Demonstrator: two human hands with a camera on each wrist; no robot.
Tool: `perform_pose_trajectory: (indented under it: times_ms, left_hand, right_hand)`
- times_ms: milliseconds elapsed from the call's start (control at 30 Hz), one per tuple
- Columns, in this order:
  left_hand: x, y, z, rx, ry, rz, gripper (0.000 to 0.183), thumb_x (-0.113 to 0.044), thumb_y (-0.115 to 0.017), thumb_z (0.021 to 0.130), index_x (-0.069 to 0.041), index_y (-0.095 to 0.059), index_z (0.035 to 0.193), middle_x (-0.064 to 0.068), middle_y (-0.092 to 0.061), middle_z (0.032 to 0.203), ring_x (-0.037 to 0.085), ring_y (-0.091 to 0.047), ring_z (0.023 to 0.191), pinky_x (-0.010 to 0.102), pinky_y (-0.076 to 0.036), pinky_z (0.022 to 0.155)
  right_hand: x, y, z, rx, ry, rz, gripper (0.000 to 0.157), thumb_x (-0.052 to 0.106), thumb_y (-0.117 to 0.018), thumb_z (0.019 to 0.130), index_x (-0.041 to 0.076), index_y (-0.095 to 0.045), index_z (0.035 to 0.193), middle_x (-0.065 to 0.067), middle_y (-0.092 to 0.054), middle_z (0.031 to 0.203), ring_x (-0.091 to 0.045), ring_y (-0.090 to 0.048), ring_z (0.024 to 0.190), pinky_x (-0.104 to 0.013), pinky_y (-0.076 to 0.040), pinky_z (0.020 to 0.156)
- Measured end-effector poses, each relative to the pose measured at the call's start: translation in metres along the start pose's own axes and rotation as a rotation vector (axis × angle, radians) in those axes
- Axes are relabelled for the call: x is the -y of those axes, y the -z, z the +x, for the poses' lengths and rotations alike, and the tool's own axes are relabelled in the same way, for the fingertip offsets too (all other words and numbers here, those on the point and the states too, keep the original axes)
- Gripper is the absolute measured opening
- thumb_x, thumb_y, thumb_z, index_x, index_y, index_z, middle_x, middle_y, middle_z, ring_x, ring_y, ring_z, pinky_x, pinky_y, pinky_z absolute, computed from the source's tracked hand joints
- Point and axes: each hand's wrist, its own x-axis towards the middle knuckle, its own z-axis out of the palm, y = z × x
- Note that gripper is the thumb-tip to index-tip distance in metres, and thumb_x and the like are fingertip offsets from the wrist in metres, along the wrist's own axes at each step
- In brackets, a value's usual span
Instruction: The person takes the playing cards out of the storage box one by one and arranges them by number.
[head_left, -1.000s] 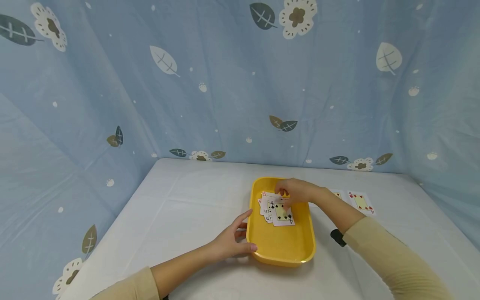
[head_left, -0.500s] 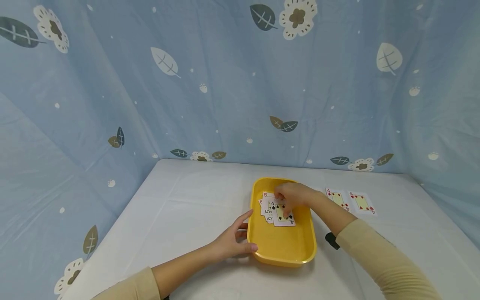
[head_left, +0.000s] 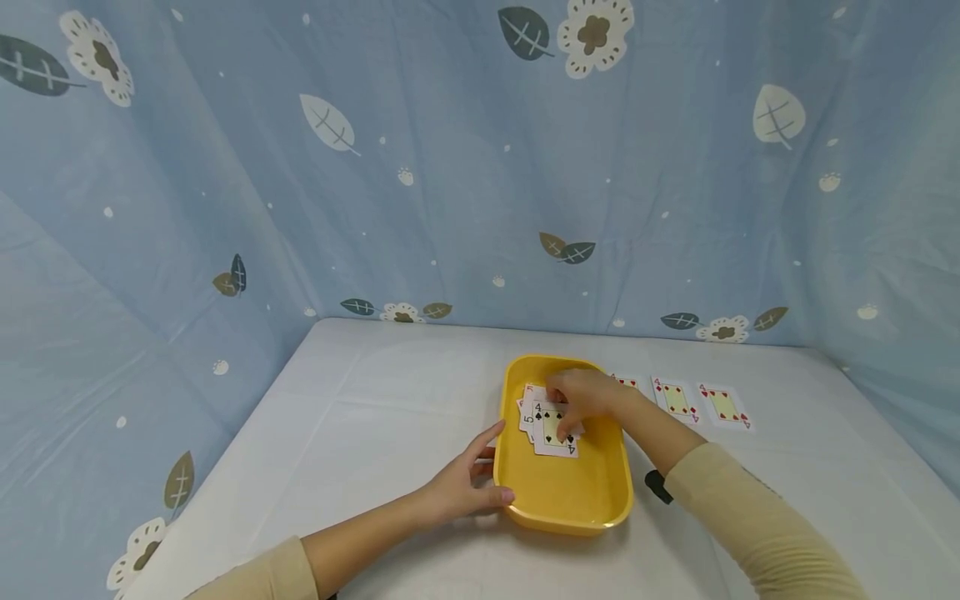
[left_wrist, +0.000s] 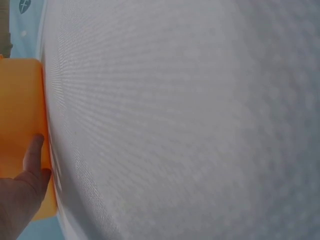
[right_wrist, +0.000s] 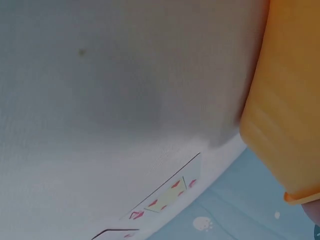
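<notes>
Head: overlapping cards (head_left: 547, 432) between hands (head_left: 456, 485) (head_left: 587, 397)

A yellow bin (right_wrist: 290, 90) fills the right side, standing on a white cloth (right_wrist: 125, 90). At the bottom, a card (right_wrist: 170, 192) with red diamonds lies flat. Blue cloth (right_wrist: 245, 210) shows lower right. A bit of the right hand (right_wrist: 313, 212) peeks in there, at the bin's rim.

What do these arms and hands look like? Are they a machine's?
No, a person's. The left hand and right hand are bare, ungloved. The left sleeve and right sleeve are beige and stop short of the hands. A small black object shows beside the right sleeve.
</notes>
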Motion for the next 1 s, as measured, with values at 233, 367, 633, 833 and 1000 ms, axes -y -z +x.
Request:
perform_pose_trajectory:
  times_ms: [233, 367, 633, 833, 1000]
  left_hand:
    - [-0.0010, 0.0014, -0.0004, 0.010, 0.003, 0.001, 0.091, -0.036, -0.070, 0.077, -0.025, -0.011, 0.146, 0.017, -0.038, 0.132, 0.034, -0.044, 0.122, 0.042, -0.043, 0.095]
    - [0.0009, 0.0021, 0.0004, 0.021, -0.011, -0.002, 0.092, -0.037, -0.070, 0.077, -0.024, -0.011, 0.146, 0.018, -0.037, 0.132, 0.034, -0.044, 0.122, 0.041, -0.044, 0.094]
    - [0.0020, 0.0033, 0.0012, 0.025, -0.020, -0.017, 0.091, -0.035, -0.070, 0.078, -0.024, -0.011, 0.146, 0.019, -0.036, 0.133, 0.034, -0.044, 0.122, 0.040, -0.044, 0.094]
    - [0.0014, 0.0025, 0.0008, 0.016, -0.005, -0.013, 0.091, -0.034, -0.070, 0.078, -0.026, -0.011, 0.146, 0.019, -0.037, 0.132, 0.034, -0.044, 0.122, 0.043, -0.043, 0.095]
    - [0.0012, 0.0021, 0.0020, 0.008, -0.005, -0.012, 0.090, -0.032, -0.071, 0.078, -0.025, -0.012, 0.146, 0.019, -0.038, 0.132, 0.035, -0.044, 0.122, 0.043, -0.042, 0.095]
  right_hand:
    - [0.0065, -0.0034, 0.0037, 0.019, -0.064, 0.132, 0.053, 0.038, -0.086, 0.053, 0.018, -0.052, 0.087, 0.005, -0.053, 0.079, -0.011, -0.049, 0.073, -0.023, -0.043, 0.066]
    - [0.0085, -0.0066, 0.0037, 0.005, -0.060, 0.207, 0.054, 0.036, -0.085, 0.056, 0.016, -0.049, 0.091, 0.004, -0.052, 0.081, -0.012, -0.050, 0.075, -0.023, -0.044, 0.067]
    - [0.0076, -0.0090, 0.0044, -0.062, 0.082, 0.346, 0.045, 0.022, -0.080, 0.067, 0.015, -0.049, 0.099, 0.002, -0.053, 0.084, -0.012, -0.049, 0.074, -0.021, -0.045, 0.065]
    - [0.0069, -0.0081, 0.0034, -0.112, 0.170, 0.439, 0.033, 0.013, -0.073, 0.076, 0.013, -0.051, 0.100, 0.000, -0.055, 0.088, -0.012, -0.050, 0.075, -0.022, -0.047, 0.066]
    - [0.0042, -0.0069, 0.0022, -0.169, 0.211, 0.498, 0.030, 0.010, -0.070, 0.078, 0.011, -0.051, 0.101, -0.002, -0.057, 0.088, -0.013, -0.052, 0.073, -0.023, -0.048, 0.065]
